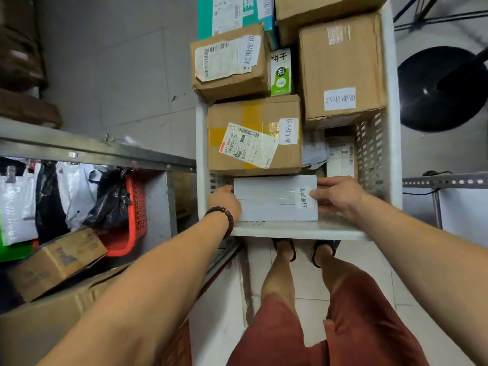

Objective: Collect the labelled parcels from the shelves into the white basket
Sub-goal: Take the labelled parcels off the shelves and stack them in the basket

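A flat white parcel [269, 198] with a small paper label lies at the near end of the white basket [393, 154]. My left hand [225, 203] grips its left edge and my right hand [338, 195] holds its right edge, fingers over the label. Beyond it the basket holds several labelled brown cardboard boxes, among them one with yellow tape [253, 136] and a tall one [340, 67] at the right. A green and white carton [281, 72] stands between the boxes.
A metal shelf [100, 151] runs along the left, with plastic bags [79, 191], a red crate [132, 212] and cardboard boxes [58, 262] beneath it. A black round stand base [443, 91] sits on the floor at right. My legs stand by the basket's near rim.
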